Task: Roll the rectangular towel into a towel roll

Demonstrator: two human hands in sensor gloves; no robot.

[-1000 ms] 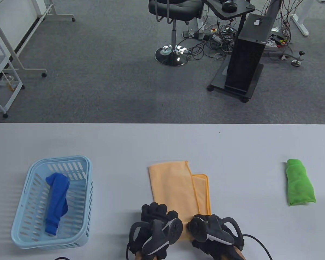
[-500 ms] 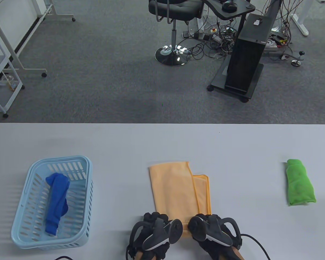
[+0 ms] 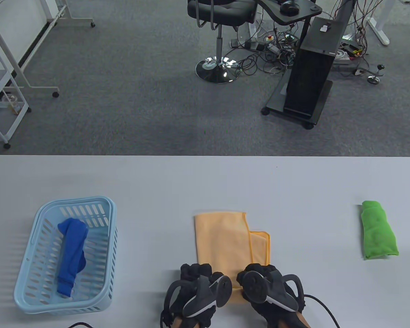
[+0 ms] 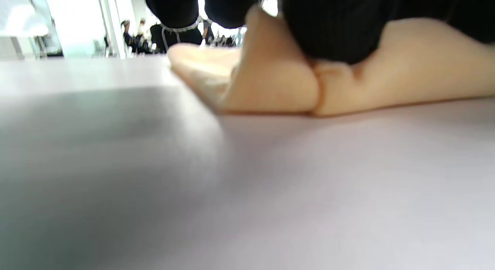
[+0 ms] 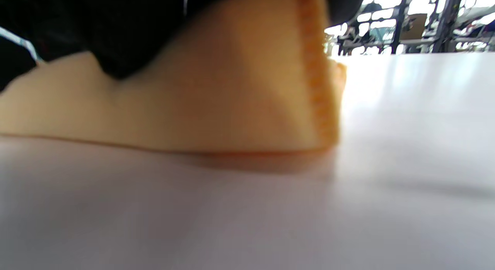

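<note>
Left hand [image 3: 195, 283] and right hand [image 3: 264, 283] are both parked on the near end of the orange towel [image 3: 225, 239], down at 6 o'clock on the desk [image 3: 205, 181]. Each has a black tracker strapped on top, so from the table view the fingers are mostly buried. The wrist views help: the left hand's fingers [image 4: 332, 26] are curled over a lifted fold of the towel [image 4: 270, 80], and on the right wrist view the gloved fingers [image 5: 127, 26] are bunched down on the cloth [image 5: 232, 107] too, with the stitched edge standing up off the desk. So both are gripping that near edge, not flat-palmed.

The towel itself lies folded lengthwise, running from the hands toward 12 o'clock. The top layer doesn't line up, so a narrower strip of the lower layer pokes out on the 3 o'clock side.

Over at 9 o'clock there's a light blue basket [image 3: 106, 218] with a rolled blue towel [image 3: 71, 253] lying in it. Out at 3 o'clock a green towel roll [image 3: 377, 235] sits on its own, well apart from everything else.
</note>
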